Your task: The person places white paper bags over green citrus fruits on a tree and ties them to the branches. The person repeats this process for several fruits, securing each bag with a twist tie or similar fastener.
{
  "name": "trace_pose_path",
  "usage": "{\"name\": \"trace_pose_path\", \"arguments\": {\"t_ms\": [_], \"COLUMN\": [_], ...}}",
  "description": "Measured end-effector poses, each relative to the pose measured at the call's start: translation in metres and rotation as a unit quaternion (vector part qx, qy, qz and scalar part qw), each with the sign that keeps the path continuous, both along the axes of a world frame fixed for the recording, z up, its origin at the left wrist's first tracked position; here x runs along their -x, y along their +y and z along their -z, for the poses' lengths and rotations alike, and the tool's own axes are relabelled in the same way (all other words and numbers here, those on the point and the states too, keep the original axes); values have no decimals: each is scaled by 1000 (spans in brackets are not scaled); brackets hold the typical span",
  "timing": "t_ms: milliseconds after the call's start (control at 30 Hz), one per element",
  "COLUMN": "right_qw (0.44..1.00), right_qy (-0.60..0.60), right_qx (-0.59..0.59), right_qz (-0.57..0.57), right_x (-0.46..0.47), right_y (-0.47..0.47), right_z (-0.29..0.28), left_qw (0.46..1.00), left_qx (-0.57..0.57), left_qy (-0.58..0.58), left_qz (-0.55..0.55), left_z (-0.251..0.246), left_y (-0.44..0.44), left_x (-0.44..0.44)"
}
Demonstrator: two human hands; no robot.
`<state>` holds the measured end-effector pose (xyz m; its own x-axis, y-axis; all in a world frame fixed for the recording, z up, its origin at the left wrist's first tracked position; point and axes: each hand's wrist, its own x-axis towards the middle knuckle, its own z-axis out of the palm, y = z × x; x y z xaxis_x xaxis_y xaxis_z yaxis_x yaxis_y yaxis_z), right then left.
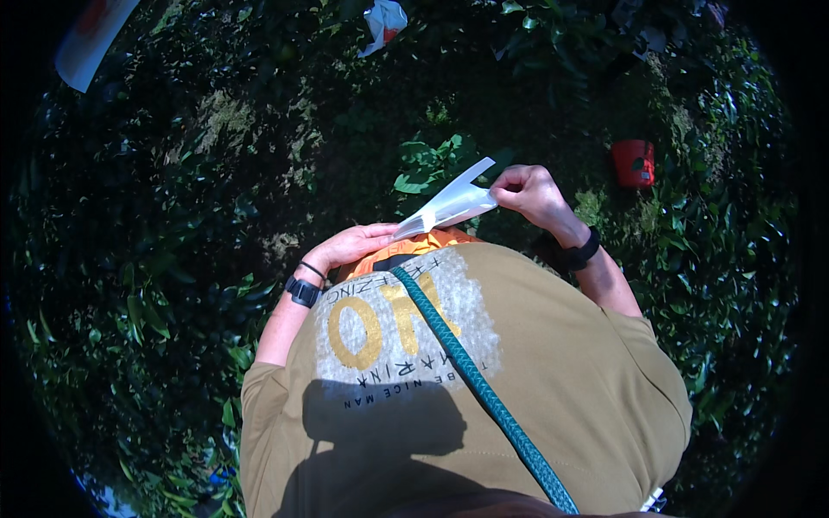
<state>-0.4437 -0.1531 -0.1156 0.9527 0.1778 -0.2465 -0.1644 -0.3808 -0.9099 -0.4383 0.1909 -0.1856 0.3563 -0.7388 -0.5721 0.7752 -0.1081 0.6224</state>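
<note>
A stack of white paper bags (424, 219) rises from an orange bag (427, 243) at my waist. My right hand (534, 197) pinches the outer edge of one white sheet between thumb and fingers and pulls it apart from another flap, which stands up beside it. The lower left end of the stack sits at the fingertips of my left hand (356, 246), which grips it against the orange bag. Part of the orange bag is hidden behind my shirt (550, 337).
A red bucket (633, 164) stands on the ground to the right. White bags with red marks, one at top centre (384, 27) and one at upper left (97, 42), hang among leaves. Leafy branches (719, 226) crowd both sides. A green strap (466, 362) crosses my chest.
</note>
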Motion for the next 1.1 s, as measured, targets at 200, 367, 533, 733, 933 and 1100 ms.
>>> {"name": "trace_pose_path", "arguments": {"t_ms": [200, 367, 533, 733, 933, 1100], "right_qw": [997, 997, 996, 997, 998, 1000], "right_qy": [-60, -9, -29, -7, 27, 2], "right_qx": [26, 11, 38, 12, 10, -10], "right_qz": [-38, -75, -69, -70, -53, -24], "right_x": [-2, -3, -9, -12, -10, -15], "right_y": [12, 23, 15, 17, 25, 6], "right_z": [13, 25, 25, 28, 35, 16], "left_qw": [999, 1000, 998, 994, 956, 965], "left_qx": [15, -24, -42, -72, -130, -141], "left_qy": [28, 2, -43, -80, -250, -208], "left_qz": [-11, -10, 4, 36, 80, 71], "left_z": [-1, -3, -8, -17, -13, -8], "left_y": [-1, -1, -3, -5, -15, -17], "left_x": [-2, -5, -5, -17, -32, -29]}}
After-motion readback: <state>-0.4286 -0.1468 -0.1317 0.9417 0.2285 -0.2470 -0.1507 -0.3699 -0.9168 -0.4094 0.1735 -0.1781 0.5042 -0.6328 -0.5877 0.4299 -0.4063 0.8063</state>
